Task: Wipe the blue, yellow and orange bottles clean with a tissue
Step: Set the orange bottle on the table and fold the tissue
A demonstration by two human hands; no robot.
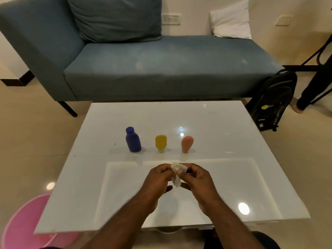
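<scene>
**A:** Why's the tissue (177,174) being held up like that, lower middle of the frame?

**B:** Looks like bunching it into a pad. Left hand (158,176) and right hand (195,177) are both pinching it, fingers clamped on it, just above the counter (224,123).

**A:** Bottles?

**B:** Standing mid-frame: blue bottle (133,140), yellow bottle (161,142), orange bottle (186,143), apart. Nothing's blocking them; pink bucket (23,221) is sitting lower left.
</scene>
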